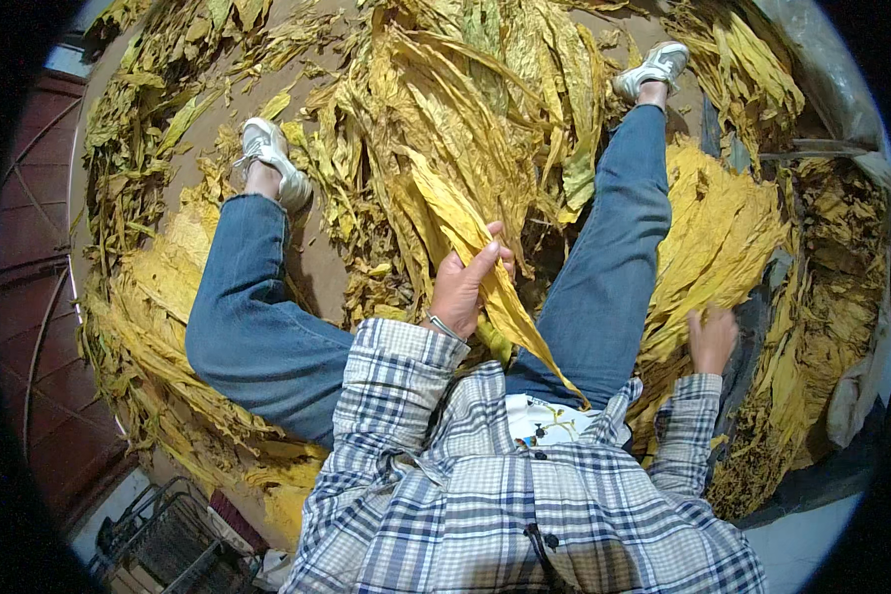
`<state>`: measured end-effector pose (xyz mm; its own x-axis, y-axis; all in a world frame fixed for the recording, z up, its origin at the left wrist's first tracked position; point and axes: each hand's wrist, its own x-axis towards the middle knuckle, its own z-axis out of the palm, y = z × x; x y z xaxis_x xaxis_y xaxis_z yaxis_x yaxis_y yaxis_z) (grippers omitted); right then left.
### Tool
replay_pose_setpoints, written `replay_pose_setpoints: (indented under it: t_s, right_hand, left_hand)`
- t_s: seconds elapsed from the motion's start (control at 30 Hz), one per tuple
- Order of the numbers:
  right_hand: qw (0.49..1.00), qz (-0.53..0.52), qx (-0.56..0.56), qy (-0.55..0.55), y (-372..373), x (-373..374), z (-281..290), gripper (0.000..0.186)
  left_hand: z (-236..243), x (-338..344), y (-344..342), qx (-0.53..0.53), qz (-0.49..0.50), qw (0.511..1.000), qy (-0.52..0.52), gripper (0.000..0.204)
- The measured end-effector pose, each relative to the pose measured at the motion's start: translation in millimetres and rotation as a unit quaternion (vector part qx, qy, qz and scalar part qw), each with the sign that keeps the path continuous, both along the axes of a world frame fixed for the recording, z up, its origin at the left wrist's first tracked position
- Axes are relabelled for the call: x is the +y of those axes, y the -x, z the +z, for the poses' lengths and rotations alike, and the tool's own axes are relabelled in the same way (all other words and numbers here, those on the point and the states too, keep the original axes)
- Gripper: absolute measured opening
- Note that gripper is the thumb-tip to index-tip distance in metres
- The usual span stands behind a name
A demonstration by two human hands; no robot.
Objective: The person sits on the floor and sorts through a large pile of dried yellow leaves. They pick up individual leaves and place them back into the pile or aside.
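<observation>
Between my legs, my left hand (465, 284) is closed around a long yellow dried tobacco leaf (510, 312). The thumb lies across it, and its narrow end hangs down toward my lap. My right hand (713, 340) is off to the right, at the edge of a stack of flat yellow leaves (718, 233) beside my right leg. Its thumb looks apart from the slightly blurred fingers, and nothing shows in it. Ahead of my left hand spreads a large heap of loose tobacco leaves (465, 109), mostly yellow with some greenish ones.
My jeans-clad legs are spread around the heap, with shoes (267, 158) resting among leaves. Another yellow stack (168, 287) lies beyond my left leg. Darker leaves (837, 257) and clear plastic sheeting (832, 69) are at the right. A dark metal rack (163, 535) stands at lower left.
</observation>
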<state>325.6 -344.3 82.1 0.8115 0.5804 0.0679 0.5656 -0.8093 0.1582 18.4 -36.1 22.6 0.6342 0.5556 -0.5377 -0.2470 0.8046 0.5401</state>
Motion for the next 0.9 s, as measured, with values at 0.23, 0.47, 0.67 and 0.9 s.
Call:
replay_pose_setpoints:
  t_s: [0.23, 0.47, 0.67, 0.9]
  right_hand:
    - [0.837, 0.174, 0.458, -0.244, 173, 191, 55, 0.05]
    - [0.562, -0.104, 0.731, -0.372, 178, 195, -7, 0.022]
    - [0.484, -0.143, 0.813, -0.29, 170, 182, 0, 0.034]
    - [0.534, -0.111, 0.799, -0.254, 176, 173, 7, 0.034]
  left_hand:
    - [3, -5, -4, 0.114, 0.005, 0.991, -0.076, 0.041]
    - [3, -2, 4, 0.077, -0.008, 0.997, -0.03, 0.013]
    - [13, 2, 5, -0.006, 0.054, 0.997, 0.054, 0.021]
    - [-13, 21, 8, 0.015, 0.009, 0.996, -0.086, 0.041]
